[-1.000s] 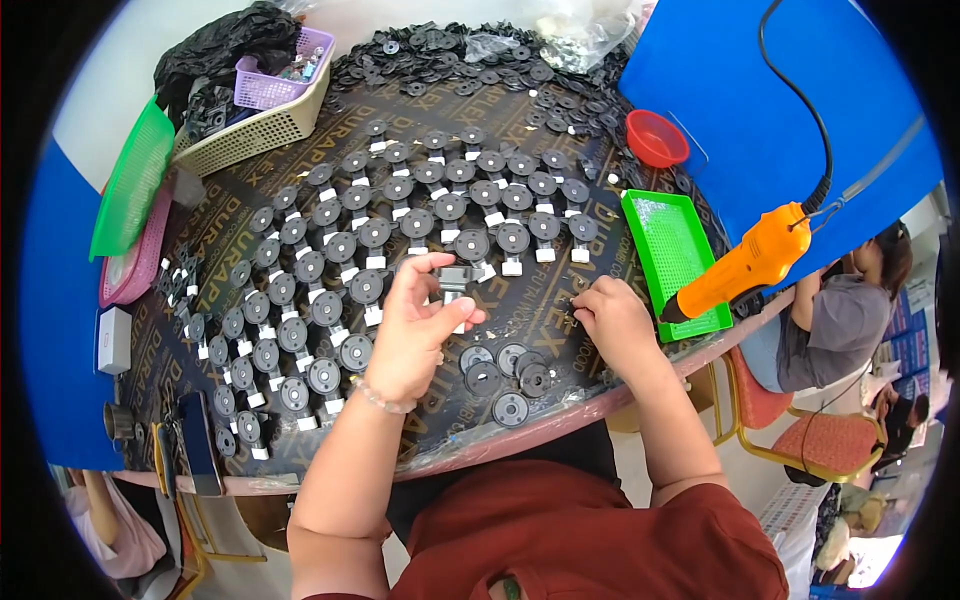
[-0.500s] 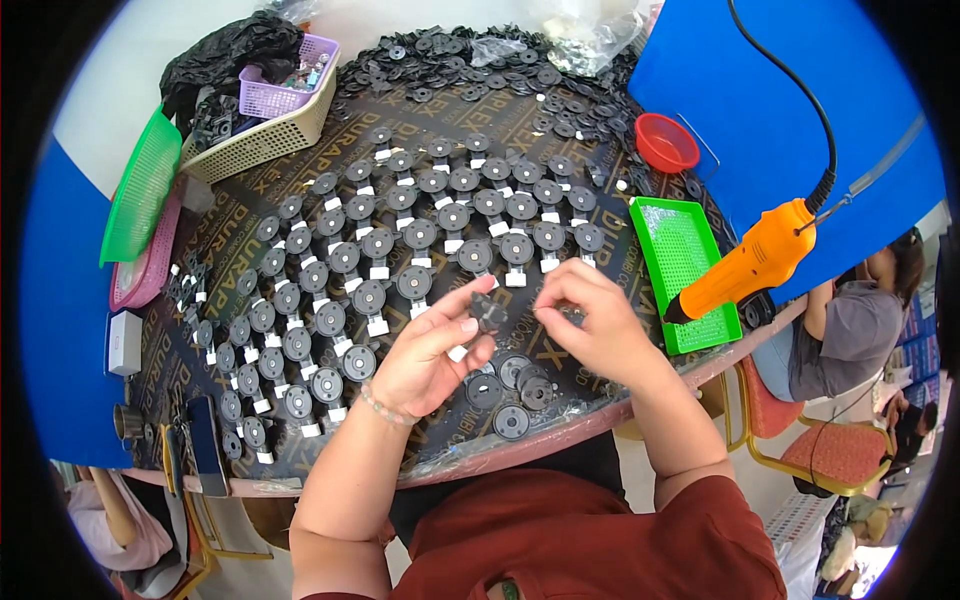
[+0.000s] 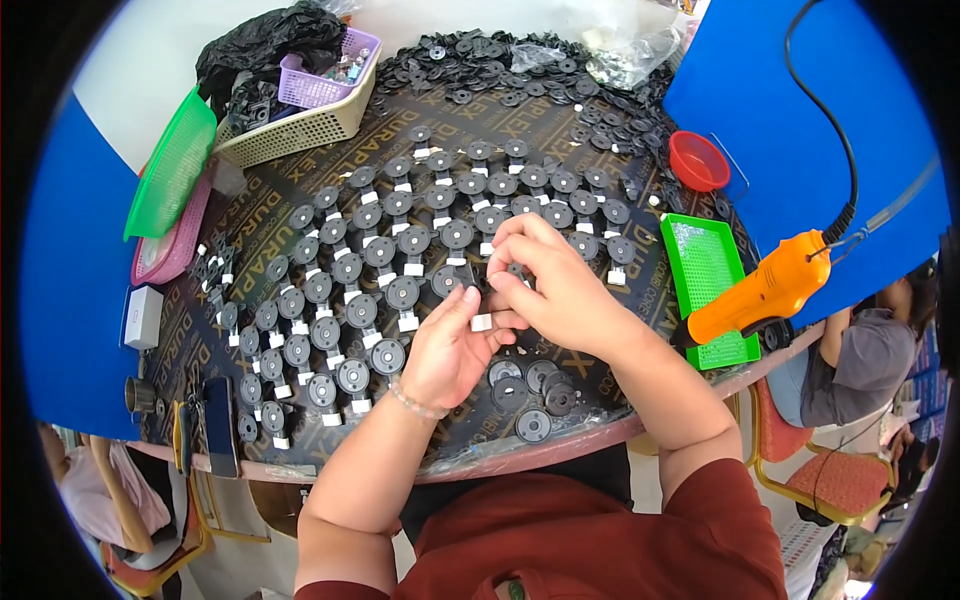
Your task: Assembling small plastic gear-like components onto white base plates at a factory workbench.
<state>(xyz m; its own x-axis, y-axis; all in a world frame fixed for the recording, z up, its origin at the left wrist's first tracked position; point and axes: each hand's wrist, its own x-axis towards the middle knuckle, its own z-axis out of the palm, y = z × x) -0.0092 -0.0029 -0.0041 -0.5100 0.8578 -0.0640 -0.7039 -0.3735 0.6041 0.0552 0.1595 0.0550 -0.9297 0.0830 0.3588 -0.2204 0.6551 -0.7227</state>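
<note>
My left hand [image 3: 448, 348] is closed round a small dark part with a white block [image 3: 481, 322] on its end, in front of my body. Over it, my right hand [image 3: 548, 275] has thumb and finger pinched together at the top of that part; whatever lies between those fingertips is hidden. Rows of black round discs with white blocks, such as one disc assembly [image 3: 402, 293], spread across the table beyond and left of my hands. Close below my hands lie several loose black discs [image 3: 533, 424].
An orange electric screwdriver [image 3: 760, 287] hangs at the right over a green tray [image 3: 690, 235]. Behind it sits a red bowl [image 3: 698, 161]. A heap of black discs [image 3: 480, 65] lines the far edge; a beige basket [image 3: 300, 132] stands far left. A phone [image 3: 220, 425] lies near left.
My right hand has moved left onto the part in my left hand; the two were apart before. The whole view has shifted slightly.
</note>
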